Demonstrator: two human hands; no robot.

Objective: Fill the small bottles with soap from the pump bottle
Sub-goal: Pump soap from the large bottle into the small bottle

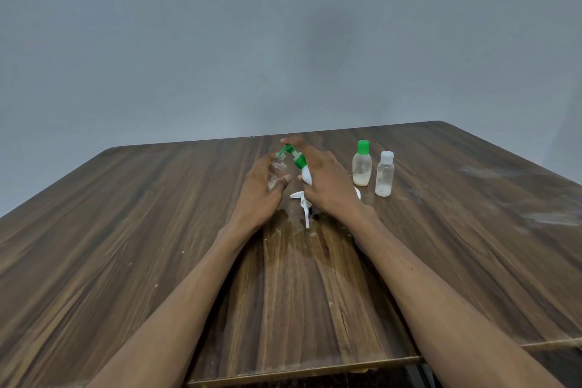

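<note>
My left hand (263,190) grips a small clear uncapped bottle (277,171), tilted slightly. My right hand (327,181) holds a white pump bottle with a green pump head (300,165), leaned over so its green nozzle sits at the small bottle's mouth. My right index finger lies on top of the pump head. To the right stand two capped small bottles: one with a green cap (362,164) holding white soap at the bottom, and one with a white cap (384,174) with a little soap.
A loose white pump piece with a dip tube (304,205) lies on the wooden table (126,230) below my hands. A wet patch (302,239) spreads toward me. White smears (535,198) mark the table's right side. A grey wall is behind.
</note>
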